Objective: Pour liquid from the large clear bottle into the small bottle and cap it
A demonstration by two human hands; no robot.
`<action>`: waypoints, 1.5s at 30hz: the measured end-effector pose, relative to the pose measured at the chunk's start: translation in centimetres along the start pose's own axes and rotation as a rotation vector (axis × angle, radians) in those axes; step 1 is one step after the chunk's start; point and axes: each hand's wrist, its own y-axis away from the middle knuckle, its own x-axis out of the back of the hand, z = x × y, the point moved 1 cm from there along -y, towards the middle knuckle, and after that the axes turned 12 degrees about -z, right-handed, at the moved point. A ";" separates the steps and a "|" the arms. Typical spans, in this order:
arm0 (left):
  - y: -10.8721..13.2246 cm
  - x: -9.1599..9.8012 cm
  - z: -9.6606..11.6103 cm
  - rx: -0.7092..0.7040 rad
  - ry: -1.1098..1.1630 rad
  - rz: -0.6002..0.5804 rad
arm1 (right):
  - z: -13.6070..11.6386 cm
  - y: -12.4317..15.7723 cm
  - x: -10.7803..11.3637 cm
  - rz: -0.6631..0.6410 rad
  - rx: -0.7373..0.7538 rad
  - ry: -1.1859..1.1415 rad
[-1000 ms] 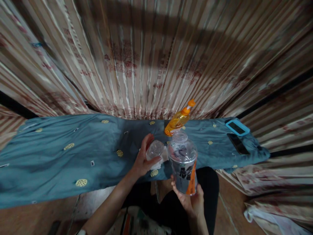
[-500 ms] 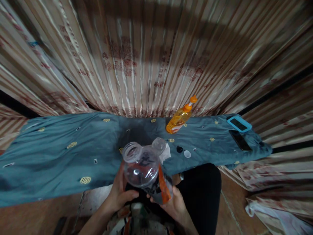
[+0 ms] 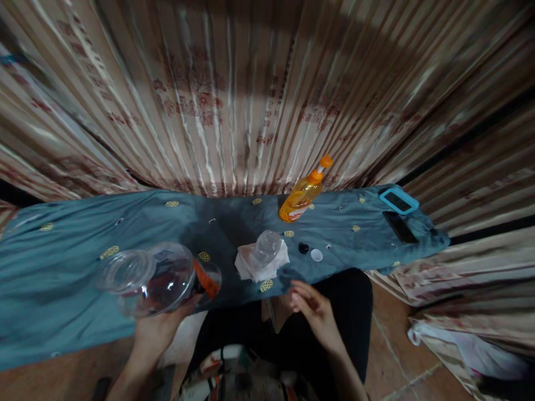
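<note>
A large clear plastic jar [image 3: 171,278] with an orange-and-dark label lies tilted over the left part of the cloth-covered table, its wide mouth toward the left. My left hand [image 3: 161,328] grips it from below, and the fingers are partly hidden behind the jar. Away from the jar, my right hand [image 3: 313,312] hovers over my lap near the table's front edge, fingers loosely bent apart and holding nothing. Between the hands, a small clear plastic cup [image 3: 268,247] rests on a folded white tissue [image 3: 259,271].
An orange pump bottle [image 3: 301,197] of yellow liquid stands toward the back. A black cap [image 3: 303,248] and a white disc [image 3: 316,255] lie right of the tissue. A blue-framed device [image 3: 398,199] and a dark phone [image 3: 400,227] lie at the right end. Curtains hang behind.
The jar has moved left in my left hand. My right hand has let go of it and come away to the right. The cup and tissue are now uncovered.
</note>
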 end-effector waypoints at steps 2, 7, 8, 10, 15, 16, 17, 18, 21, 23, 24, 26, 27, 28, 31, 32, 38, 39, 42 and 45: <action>-1.1 -0.2 -0.4 0.025 -0.009 0.040 | -0.1 -1.3 3.7 0.235 0.011 0.187; -2.5 -1.9 -0.7 0.167 0.019 0.164 | -0.6 -6.3 8.5 0.474 -0.010 0.545; -2.6 -2.2 -0.6 0.177 0.025 0.157 | -0.7 -7.2 8.7 0.467 -0.016 0.587; -2.6 -2.6 -0.5 0.184 0.034 0.136 | -0.9 -8.6 8.7 0.433 -0.021 0.642; -2.6 -3.0 0.1 0.158 0.099 0.120 | -1.9 -8.6 8.9 0.376 0.038 0.660; -2.5 -3.0 0.2 0.151 0.107 0.108 | -2.2 -8.0 9.0 0.374 0.062 0.652; -2.5 -3.0 0.2 0.143 0.114 0.100 | -2.6 -7.1 9.0 0.373 0.089 0.640; -2.5 -3.0 0.3 0.135 0.112 0.089 | -3.0 -6.0 8.8 0.372 0.119 0.627; -2.3 -2.8 0.2 0.072 0.080 0.088 | -5.0 -1.6 6.7 0.348 0.219 0.577; -2.0 -2.8 0.2 -0.006 0.049 0.092 | -7.2 1.2 3.8 0.260 0.287 0.574; -1.8 -2.8 0.2 -0.051 0.033 0.083 | -8.6 2.1 1.9 0.149 0.372 0.608; -1.5 -3.0 0.2 -0.131 -0.008 0.053 | -11.5 2.9 -2.0 -0.054 0.534 0.742; -1.4 -3.1 0.3 -0.163 -0.032 0.037 | -12.9 2.7 -3.7 -0.101 0.596 0.815; -1.3 -3.2 0.3 -0.192 -0.057 0.025 | -14.1 2.3 -5.1 -0.126 0.664 0.876; -1.1 -3.2 0.3 -0.271 -0.141 -0.008 | -16.5 0.3 -7.5 -0.144 0.813 1.010; -1.2 -3.1 0.2 -0.298 -0.165 -0.015 | -16.9 -0.2 -7.8 -0.148 0.833 1.037; -1.1 -2.4 -0.5 -0.391 -0.283 -0.015 | -18.6 -0.3 -7.7 -0.204 0.944 1.192; -1.0 -2.3 -0.5 -0.400 -0.300 -0.018 | -19.0 -0.2 -7.6 -0.205 0.970 1.243; -0.8 -2.2 -0.6 -0.410 -0.316 -0.011 | -19.8 -0.2 -7.8 -0.194 0.978 1.411; -0.8 -2.2 -0.6 -0.407 -0.301 0.012 | -20.0 -0.7 -8.5 -0.217 0.948 1.475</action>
